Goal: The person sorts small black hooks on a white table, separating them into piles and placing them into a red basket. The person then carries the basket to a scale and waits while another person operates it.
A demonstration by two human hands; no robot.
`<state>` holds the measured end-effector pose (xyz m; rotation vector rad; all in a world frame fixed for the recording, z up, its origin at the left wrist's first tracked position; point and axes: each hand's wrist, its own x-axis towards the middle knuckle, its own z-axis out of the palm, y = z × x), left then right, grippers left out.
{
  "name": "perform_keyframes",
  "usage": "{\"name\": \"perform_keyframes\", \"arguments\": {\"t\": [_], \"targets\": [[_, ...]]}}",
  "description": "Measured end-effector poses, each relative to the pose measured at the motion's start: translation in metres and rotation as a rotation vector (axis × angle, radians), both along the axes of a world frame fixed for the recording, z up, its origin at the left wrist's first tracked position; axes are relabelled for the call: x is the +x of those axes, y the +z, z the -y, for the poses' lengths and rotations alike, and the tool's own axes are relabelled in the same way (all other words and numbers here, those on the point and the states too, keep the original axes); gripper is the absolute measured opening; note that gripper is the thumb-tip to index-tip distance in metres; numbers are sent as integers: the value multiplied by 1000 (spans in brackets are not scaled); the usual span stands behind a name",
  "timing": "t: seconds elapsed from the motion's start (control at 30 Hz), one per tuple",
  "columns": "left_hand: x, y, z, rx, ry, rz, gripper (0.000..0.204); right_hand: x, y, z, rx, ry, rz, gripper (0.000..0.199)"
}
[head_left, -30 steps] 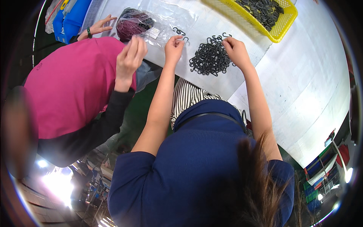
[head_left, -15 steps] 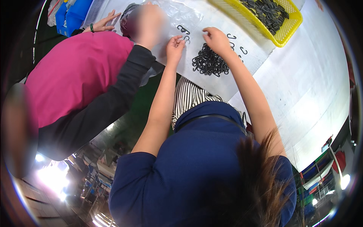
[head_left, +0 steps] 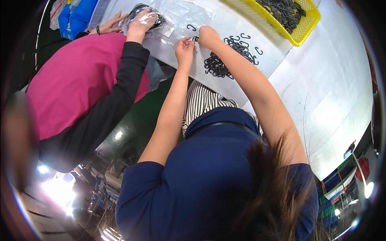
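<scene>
My left hand [head_left: 185,51] is over the white table with its fingers loosely curled and apart, and no object shows in it. Close to its fingertips is a small black hook [head_left: 196,39], partly hidden between my two hands. My right hand [head_left: 208,38] is closed just to the right of that hook; its fingertips are turned away, and what they hold cannot be made out. Another black S-shaped hook [head_left: 191,27] lies beyond my left hand. A pile of black hooks [head_left: 218,66] sits under and beside my right forearm, with several loose ones at its right edge.
At the far right stands a yellow basket [head_left: 307,30] of black parts. To my left, a co-worker in a pink top [head_left: 80,80] has a hand [head_left: 140,25] on a clear plastic bag [head_left: 161,26] with dark contents. A blue bin [head_left: 76,20] stands at the far left.
My right hand has moved left from above the pile to beside my left hand, and its fingers have closed. The hooks between my hands have shifted. The co-worker's near arm has moved left.
</scene>
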<state>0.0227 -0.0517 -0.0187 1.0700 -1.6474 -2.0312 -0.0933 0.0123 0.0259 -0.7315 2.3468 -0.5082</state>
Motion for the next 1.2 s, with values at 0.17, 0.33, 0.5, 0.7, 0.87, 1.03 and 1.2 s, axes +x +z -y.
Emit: {"name": "perform_keyframes", "arguments": {"t": [0.17,0.33,0.5,0.7,0.87,1.03,1.2], "targets": [[0,2,0,-8,9,-40,20,1,-14,-19,-58,14,37,14],[8,15,-8,-28,-159,-32,21,-8,-12,-66,-250,-13,106,14],[19,32,-21,-391,-511,-2,17,3,2,-112,-133,-62,90,14],[-2,26,-4,-864,-246,157,14,17,21,-131,-236,-222,8,15],[-42,19,28,-1309,-222,197,20,30,23,-145,-242,-269,45,15],[-65,40,49,-1040,-598,611,21,41,23,-155,-254,-249,58,14],[-62,37,49,-1009,-641,657,17,48,16,-166,-259,-240,89,14]]}}
